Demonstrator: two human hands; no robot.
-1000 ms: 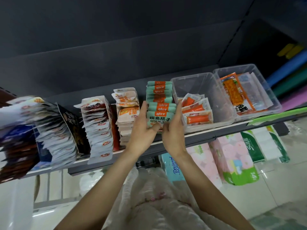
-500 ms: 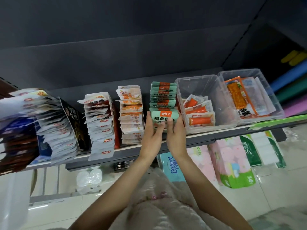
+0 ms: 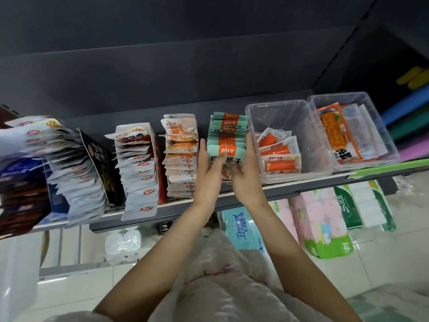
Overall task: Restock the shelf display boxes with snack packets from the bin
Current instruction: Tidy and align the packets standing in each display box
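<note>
green packets (image 3: 227, 135) mid-frame, clasped between both hands' fingers: left hand (image 3: 207, 173), right hand (image 3: 246, 175) | grey shelf (image 3: 308, 183) | tiled floor (image 3: 76, 289) below

A single head-worn view is given, aimed forward and down at close range; the shelf (image 3: 232, 196) is spanned across mid-frame.
</note>
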